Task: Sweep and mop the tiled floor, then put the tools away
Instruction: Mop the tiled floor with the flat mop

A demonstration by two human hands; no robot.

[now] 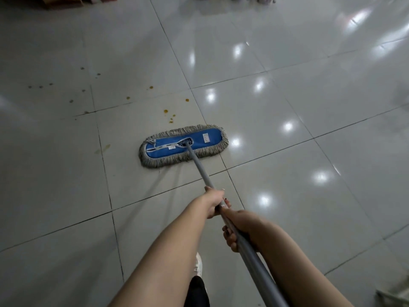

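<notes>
Left hand [214,201] and right hand [241,229] each grip the grey mop handle [199,167], left foremost. The blue mop head [205,140] lies flat on the tiled floor [287,196] ahead of the grip, just beside orange spots [166,111].

Mop head [183,146]: blue pad with grey fringe, lying flat on the tiled floor [332,218].
Handle [199,165]: grey pole. The left hand [213,201] grips it farther down, the right hand [240,229] just behind.
Stains [166,111]: orange drops just beyond the mop head, with darker spots to the left.
</notes>
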